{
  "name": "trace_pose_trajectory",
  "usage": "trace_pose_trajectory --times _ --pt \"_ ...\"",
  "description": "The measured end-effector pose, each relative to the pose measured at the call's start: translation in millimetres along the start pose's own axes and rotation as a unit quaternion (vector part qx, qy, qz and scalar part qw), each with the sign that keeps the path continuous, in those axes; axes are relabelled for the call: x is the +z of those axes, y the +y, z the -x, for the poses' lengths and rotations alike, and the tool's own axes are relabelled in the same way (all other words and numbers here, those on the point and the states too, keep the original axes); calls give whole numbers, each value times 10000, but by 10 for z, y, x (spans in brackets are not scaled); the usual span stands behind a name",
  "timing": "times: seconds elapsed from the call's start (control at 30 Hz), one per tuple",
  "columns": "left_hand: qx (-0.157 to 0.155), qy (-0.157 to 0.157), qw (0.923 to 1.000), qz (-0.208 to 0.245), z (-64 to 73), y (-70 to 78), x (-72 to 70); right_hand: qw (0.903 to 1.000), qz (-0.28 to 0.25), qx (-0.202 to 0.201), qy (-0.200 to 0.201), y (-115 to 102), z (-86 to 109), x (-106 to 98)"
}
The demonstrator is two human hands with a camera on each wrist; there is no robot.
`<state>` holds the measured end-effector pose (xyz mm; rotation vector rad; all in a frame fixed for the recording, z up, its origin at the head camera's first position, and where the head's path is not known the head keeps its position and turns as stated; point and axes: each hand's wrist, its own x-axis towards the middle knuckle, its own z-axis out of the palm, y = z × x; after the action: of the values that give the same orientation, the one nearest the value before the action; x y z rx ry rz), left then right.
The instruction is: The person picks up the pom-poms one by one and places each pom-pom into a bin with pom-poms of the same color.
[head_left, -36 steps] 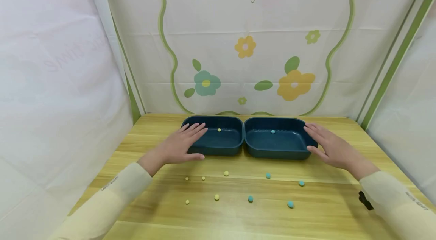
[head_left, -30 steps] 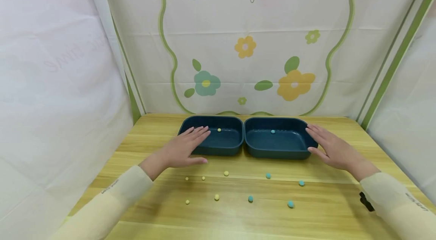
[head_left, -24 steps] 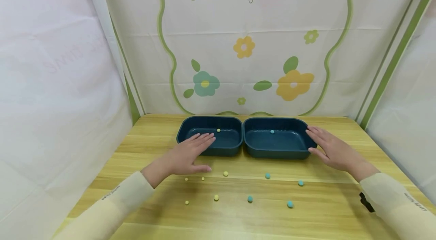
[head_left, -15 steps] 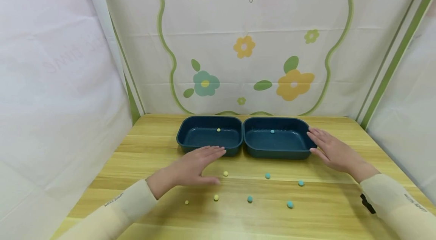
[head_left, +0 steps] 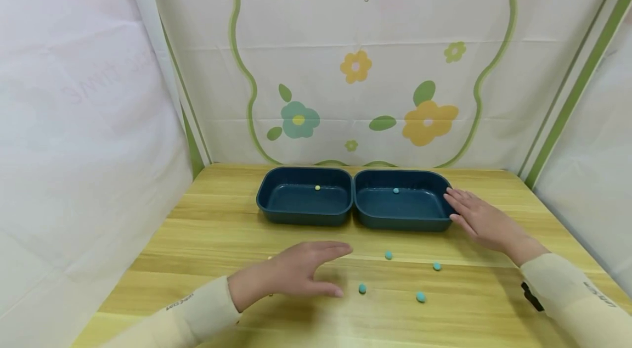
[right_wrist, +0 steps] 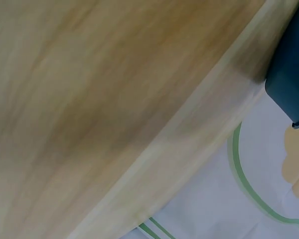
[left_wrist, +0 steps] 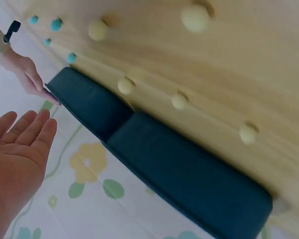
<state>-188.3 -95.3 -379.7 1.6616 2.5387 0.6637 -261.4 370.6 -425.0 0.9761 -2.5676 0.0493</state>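
My left hand hovers over the front of the table with fingers extended, thumb apart and nothing in it; its palm side shows in the left wrist view. From the head it hides most of the small yellow balls, but the left wrist view shows several, one yellow ball near the dark blue bins. Fingers straight, my right hand is at the right end of the right bin, fingertips right at its rim. Inside that bin lies a blue ball. The left bin contains a yellow ball.
Several loose blue balls lie on the wooden table, among them a blue ball just right of the left hand. The bins stand side by side near the back edge. A flower-printed cloth hangs behind, with white cloth at both sides.
My left hand has moved from over the left bin toward the front and right, and now covers the yellow balls in the head view. The right hand has barely shifted. The balls lie where they were.
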Motion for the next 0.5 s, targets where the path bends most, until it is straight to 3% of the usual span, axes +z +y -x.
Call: trace_pose_trajectory --times 0.2,0.5 --pt "-389 -161 9968 682 -34 98 150 9998 20 -155 111 -2 -13 22" --pt "-954 -176 9901 1017 -92 166 369 10000 -4 -37 39 21 -3 65"
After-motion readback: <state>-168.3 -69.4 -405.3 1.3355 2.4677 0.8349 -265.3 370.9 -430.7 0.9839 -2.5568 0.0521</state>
